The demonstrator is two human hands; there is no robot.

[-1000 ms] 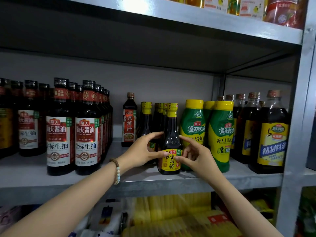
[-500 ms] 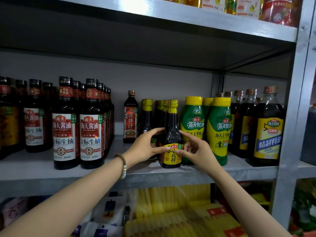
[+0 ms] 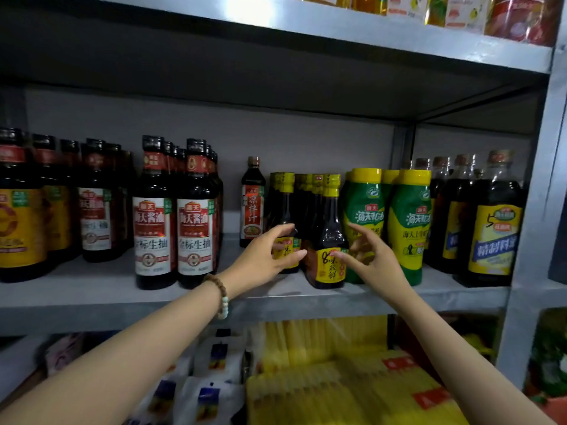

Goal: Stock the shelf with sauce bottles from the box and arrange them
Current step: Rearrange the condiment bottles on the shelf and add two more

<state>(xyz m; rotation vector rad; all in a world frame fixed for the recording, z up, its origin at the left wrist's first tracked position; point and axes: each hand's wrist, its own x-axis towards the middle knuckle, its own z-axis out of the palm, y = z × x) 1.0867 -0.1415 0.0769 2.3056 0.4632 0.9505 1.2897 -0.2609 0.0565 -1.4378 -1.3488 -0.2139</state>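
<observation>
Metal shelf (image 3: 92,302) front: left hand (image 3: 264,259) and right hand (image 3: 372,259), fingers spread wide, flank sauce bottle (image 3: 329,228).

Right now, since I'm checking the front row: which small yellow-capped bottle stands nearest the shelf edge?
The bottle between the left hand and right hand, its yellow label facing out; the others stand farther back.

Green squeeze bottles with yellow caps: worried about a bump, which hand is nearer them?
Right. The right hand lies just in front of the nearest green squeeze bottle; the left hand is beyond the small yellow-labelled bottle, farther left.
</observation>
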